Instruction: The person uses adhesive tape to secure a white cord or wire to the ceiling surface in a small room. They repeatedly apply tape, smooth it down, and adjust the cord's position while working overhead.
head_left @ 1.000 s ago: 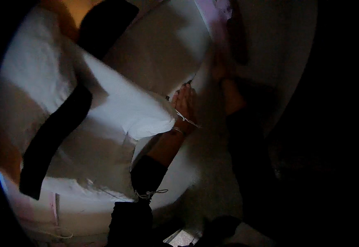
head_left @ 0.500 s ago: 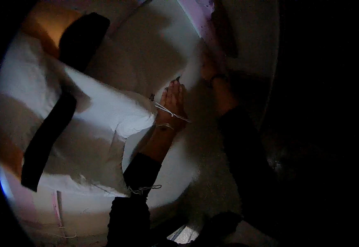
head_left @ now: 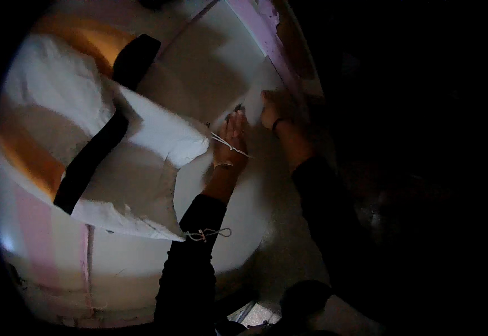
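Observation:
My left hand [head_left: 232,137] lies with its fingers stretched out and together on a pale, smooth surface [head_left: 199,61]. Just beyond its fingertips is a small dark mark [head_left: 237,107]. A white string [head_left: 230,147] from the near cloth corner crosses in front of the hand. To the right, my right hand [head_left: 274,110] is closed, beside the pink edge strip [head_left: 269,53]. Whatever its fingers hold, if anything, is too dark to make out. Left of my hands spreads a white cloth piece [head_left: 160,126] with black bands [head_left: 92,162] and orange parts [head_left: 14,154].
A second string loop [head_left: 210,233] hangs from the cloth's lower corner, over my left sleeve [head_left: 190,263]. Pink stripes [head_left: 34,224] mark the pale surface at lower left. The right side is in deep shadow.
The cloth appears farther right and higher in the view. My right hand shows a little lower and left, clearer of the pink strip. My left hand stays flat, nearly in the same spot.

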Tool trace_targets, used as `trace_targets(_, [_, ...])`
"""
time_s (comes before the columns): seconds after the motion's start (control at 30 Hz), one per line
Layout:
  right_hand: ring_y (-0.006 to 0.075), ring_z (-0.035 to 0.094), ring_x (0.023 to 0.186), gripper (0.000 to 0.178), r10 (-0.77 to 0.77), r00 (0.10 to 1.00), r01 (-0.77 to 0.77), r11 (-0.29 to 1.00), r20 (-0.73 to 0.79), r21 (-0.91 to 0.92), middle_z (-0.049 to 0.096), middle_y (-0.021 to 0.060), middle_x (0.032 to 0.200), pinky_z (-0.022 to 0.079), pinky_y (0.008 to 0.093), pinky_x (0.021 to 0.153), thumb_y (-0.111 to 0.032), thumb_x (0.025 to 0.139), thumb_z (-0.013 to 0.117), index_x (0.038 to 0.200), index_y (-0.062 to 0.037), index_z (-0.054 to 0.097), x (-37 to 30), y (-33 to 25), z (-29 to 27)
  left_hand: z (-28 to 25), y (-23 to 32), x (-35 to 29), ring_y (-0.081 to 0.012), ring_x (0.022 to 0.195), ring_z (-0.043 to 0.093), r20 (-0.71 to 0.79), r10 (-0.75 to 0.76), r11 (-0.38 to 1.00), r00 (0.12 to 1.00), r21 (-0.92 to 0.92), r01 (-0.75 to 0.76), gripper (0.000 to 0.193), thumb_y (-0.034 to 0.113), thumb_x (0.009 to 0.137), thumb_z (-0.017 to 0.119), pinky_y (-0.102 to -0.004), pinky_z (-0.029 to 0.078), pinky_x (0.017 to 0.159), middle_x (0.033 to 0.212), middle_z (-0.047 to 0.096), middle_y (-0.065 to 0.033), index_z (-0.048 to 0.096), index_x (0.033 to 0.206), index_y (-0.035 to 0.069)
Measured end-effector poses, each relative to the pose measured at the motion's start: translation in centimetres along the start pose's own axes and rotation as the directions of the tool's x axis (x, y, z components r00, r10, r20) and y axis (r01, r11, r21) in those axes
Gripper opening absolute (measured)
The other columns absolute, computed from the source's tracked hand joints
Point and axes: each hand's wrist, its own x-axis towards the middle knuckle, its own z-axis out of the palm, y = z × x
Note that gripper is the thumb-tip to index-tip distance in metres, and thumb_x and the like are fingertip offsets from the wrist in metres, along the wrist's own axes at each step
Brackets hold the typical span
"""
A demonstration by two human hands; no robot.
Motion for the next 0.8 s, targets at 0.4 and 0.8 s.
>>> trace_targets(0.4, [0.0287, 0.023, 0.137, 0.065, -0.134, 0.991, 0.129, 0.973, 0.011, 0.193, 0.022, 0.0145, 0.149, 0.021, 0.0354, 0.112, -0.005, 0.085, 0.049, 0.144, -0.0082, 0.022, -8.2, -2.3, 7.9, 7.2, 2.7, -6.7, -0.0181, 0.141, 0.009, 0.247, 0.044, 0.994, 0.968, 0.09, -0.068, 0.058, 0.018, 0.092, 0.033, -0.0322, 0.001, 0.115, 0.153, 0.013, -0.0077, 0.015, 0.145, 0.001])
trace_targets(0.8, [0.0351, 0.023, 0.136, 0.071, -0.367, 0.93, 0.368, 0.93, -0.015, 0.027, 0.019, 0.021, 0.149, 0.023, 0.0408, 0.111, -0.004, 0.084, 0.051, 0.144, -0.004, 0.014, -16.0, -3.8, 13.3, 11.3, 2.8, -15.5, -0.0221, 0.139, 0.018, 0.007, -0.034, 0.951, 0.999, -0.307, 0.034, 0.056, 0.012, 0.089, 0.037, -0.032, 0.009, 0.114, 0.15, 0.022, -0.0117, 0.024, 0.142, -0.001])
